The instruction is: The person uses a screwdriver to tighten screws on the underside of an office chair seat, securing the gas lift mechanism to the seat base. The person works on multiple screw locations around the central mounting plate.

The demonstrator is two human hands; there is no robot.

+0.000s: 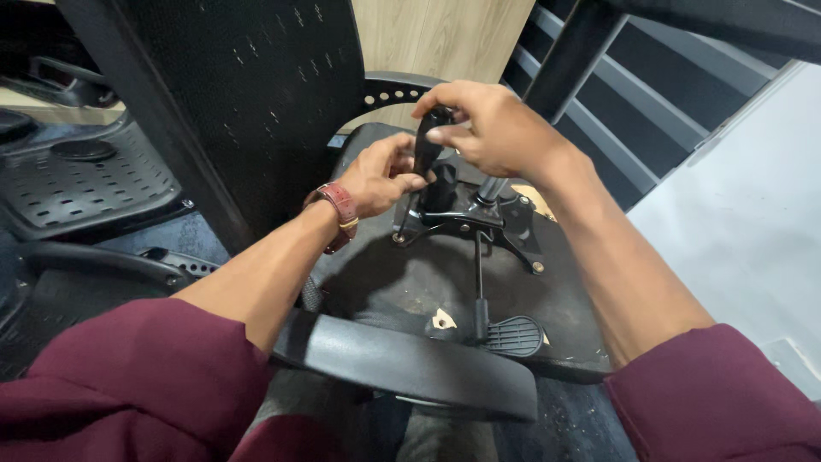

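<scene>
**Both hands on black handle at chair mechanism**

Upturned office chair seat (410,282) lies underside up in front of the person, approx centre of view. Bolted to it: black metal mechanism plate (479,218) w/ 4 splayed legs, a bolt at each tip.

Black handle (427,147) stands near upright over the plate's left part, long axis running top to bottom, top end leaning slightly right & away from the camera. Lower end meets a black block on the plate; exact joint hidden by fingers.

Left hand (380,175), w/ red-brown watch strap (340,210) at the wrist, is curled shut around the handle's lower part, fingertips touching it from the left. Right hand (487,128) comes in from the right, closed on the handle's top end, thumb & fingers pinching it.

Just right of the handle, a short grey metal cylinder stub (491,188) rises from the plate, tilted like the handle. A thin black lever rod (479,282) runs from the plate straight toward the camera, ending in a ribbed paddle (513,335) near the seat's near edge.

Black armrest (410,364) crosses the foreground, touching the seat's near side. Perforated black chair back (248,111) stands upright behind-left. Maroon sleeves on both arms.
</scene>
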